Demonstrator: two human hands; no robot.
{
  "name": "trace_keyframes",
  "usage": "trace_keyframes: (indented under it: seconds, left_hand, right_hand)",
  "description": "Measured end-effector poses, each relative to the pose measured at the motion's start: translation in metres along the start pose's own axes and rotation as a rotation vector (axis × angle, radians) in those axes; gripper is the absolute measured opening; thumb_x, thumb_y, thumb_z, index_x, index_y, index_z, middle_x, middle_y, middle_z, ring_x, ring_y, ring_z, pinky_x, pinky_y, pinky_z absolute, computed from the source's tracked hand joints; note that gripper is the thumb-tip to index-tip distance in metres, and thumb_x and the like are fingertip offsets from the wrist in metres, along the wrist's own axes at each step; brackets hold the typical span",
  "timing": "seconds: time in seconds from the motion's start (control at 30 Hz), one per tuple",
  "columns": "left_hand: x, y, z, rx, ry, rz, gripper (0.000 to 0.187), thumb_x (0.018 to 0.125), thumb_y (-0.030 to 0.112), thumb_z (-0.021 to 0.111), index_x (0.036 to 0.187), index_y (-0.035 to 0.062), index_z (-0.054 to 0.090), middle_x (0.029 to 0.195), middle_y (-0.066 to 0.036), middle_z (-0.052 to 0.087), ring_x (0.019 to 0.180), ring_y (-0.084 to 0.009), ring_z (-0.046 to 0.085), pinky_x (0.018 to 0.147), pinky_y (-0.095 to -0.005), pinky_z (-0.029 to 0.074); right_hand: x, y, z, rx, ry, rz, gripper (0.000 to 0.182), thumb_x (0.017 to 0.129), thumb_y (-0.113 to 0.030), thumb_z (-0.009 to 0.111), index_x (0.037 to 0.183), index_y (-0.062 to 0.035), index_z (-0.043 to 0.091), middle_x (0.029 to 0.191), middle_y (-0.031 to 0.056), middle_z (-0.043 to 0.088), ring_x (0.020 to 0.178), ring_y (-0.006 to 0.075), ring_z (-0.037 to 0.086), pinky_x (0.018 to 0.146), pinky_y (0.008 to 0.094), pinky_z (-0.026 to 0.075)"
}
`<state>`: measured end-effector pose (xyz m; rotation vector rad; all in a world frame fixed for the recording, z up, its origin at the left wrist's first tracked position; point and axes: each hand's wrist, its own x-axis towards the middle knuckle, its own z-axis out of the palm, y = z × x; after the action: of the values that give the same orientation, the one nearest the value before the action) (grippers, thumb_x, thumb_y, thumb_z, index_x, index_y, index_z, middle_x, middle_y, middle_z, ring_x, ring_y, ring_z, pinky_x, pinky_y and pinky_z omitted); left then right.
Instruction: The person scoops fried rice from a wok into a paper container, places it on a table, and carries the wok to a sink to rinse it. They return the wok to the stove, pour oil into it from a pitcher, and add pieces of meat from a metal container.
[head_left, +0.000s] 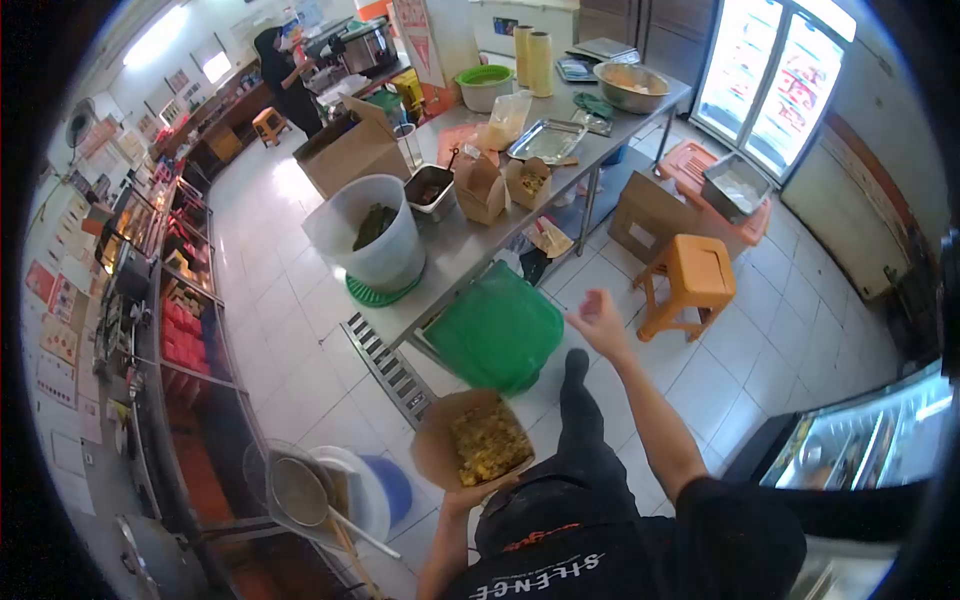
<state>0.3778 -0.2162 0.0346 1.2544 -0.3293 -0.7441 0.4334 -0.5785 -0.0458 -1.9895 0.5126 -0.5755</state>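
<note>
An open brown paper food box filled with crumbly yellow-brown food rests on my left hand, whose fingers are under its base. Held low in front of my body, the box tips a little so its contents show. My right hand hangs in the air beside a green plastic cover at the table's end, with fingers apart and nothing in it. On the steel table stand two more paper boxes, one upright and another with food inside.
A white bucket, a metal pan and a silver tray are on the table. An orange stool and a cardboard box stand right. A blue bin is lower left. Another person stands far back.
</note>
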Motion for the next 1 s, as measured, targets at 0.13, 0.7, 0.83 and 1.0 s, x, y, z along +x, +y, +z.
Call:
trace_keyframes:
  seconds: [0.13,0.7,0.83,1.0]
  left_hand:
    - [0.110,-0.047,-0.010,0.023,0.280,-0.111,0.058,0.065,-0.006,0.078,0.118,0.0045,0.055,0.116,-0.006,0.058,0.106,-0.0197,0.057,0.089,-0.0328,0.051]
    - [0.509,-0.081,0.054,0.113,0.679,0.173,0.084,0.062,-0.001,0.082,0.130,0.0049,0.033,0.130,-0.011,0.043,0.118,-0.0244,0.048,0.095,-0.0364,0.046]
    - [0.578,-0.102,0.043,0.141,0.700,0.300,0.093,0.061,0.000,0.084,0.134,0.0050,0.027,0.135,-0.012,0.039,0.122,-0.0255,0.045,0.098,-0.0372,0.044]
    - [0.638,-0.094,0.052,0.136,0.816,0.192,0.084,0.064,-0.004,0.078,0.135,0.0060,0.034,0.137,-0.018,0.033,0.129,-0.0324,0.035,0.102,-0.0426,0.039]
  right_hand:
    - [0.235,0.092,0.075,-0.114,0.259,-0.256,0.087,0.061,-0.033,0.086,0.126,0.0000,0.039,0.113,0.0180,0.051,0.105,0.0291,0.053,0.088,0.0391,0.045]
    - [0.430,0.135,0.031,0.035,-0.606,0.115,0.074,0.065,-0.020,0.081,0.127,-0.0046,0.043,0.121,0.0091,0.054,0.112,0.0232,0.052,0.097,0.0378,0.041]
    - [0.463,0.114,-0.035,-0.222,-0.809,-0.025,0.045,0.072,-0.018,0.077,0.114,-0.0092,0.062,0.106,0.0051,0.066,0.093,0.0188,0.064,0.083,0.0324,0.051]
    - [0.465,0.087,-0.074,-0.261,-0.992,-0.092,0.049,0.071,-0.018,0.077,0.115,-0.0079,0.059,0.110,0.0063,0.062,0.100,0.0198,0.060,0.086,0.0338,0.049]
